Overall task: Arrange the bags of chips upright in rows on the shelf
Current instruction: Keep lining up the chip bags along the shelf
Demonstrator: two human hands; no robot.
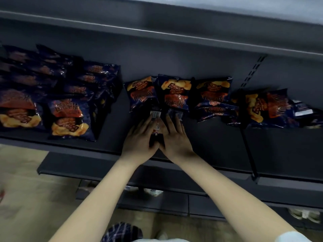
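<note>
We look down on a dark grey shelf (209, 142) holding dark blue bags of chips printed in orange and red. Both hands rest on one bag (155, 117) that lies flat near the middle of the shelf, back side up, with a white barcode label showing just past the fingertips. Our left hand (139, 138) lies on its left part and our right hand (176, 138) on its right part. The fingers of both are stretched out and laid on the foil, and the thumbs come together at the bag's near end (whether the thumbs tuck under its edge we cannot tell).

Just behind this bag three more lie side by side with their print upside down to us: one on the left (140, 91), one in the middle (175, 91) and one on the right (212, 93). Farther right a bag (265, 105) lies turned sideways, and beside it, at the picture's edge, another (304, 110) shows a white label.

On the left end of the shelf the bags stand in rows with their fronts toward us. One front bag (69, 117) stands near the shelf edge, a second (19, 110) to its left, and more are lined up behind them (97, 72).

A black divider (248, 151) crosses the shelf to the right of our hands. Below are a lower shelf (87, 168) and a pale floor (26, 189).
</note>
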